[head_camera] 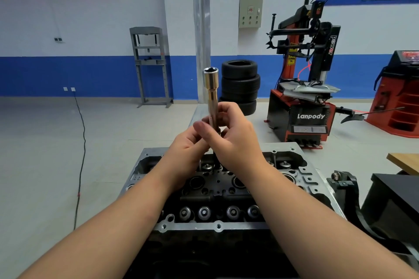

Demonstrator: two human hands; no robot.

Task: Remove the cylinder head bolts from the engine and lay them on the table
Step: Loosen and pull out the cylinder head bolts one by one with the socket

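We hold a long shiny socket (210, 88) upright above the engine (217, 190), its open end pointing up. Our left hand (188, 149) curls its fingers round the lower part of the socket, thumb laid along the front. Our right hand (235, 138) wraps the same lower part from the other side, fingers bent over the shaft, so both hands meet just above the far half of the engine. A dark stem (214, 154) runs down from between the hands toward the engine; we cannot tell whether it is a bolt or part of the tool.

The engine lies open below our forearms, with a row of round valve caps (218, 212) along its near edge. Beyond the engine stands a stack of tyres (240, 84), and right of them a red and black tyre machine (303, 97). Right of the engine is the corner of a wooden table (405, 161).
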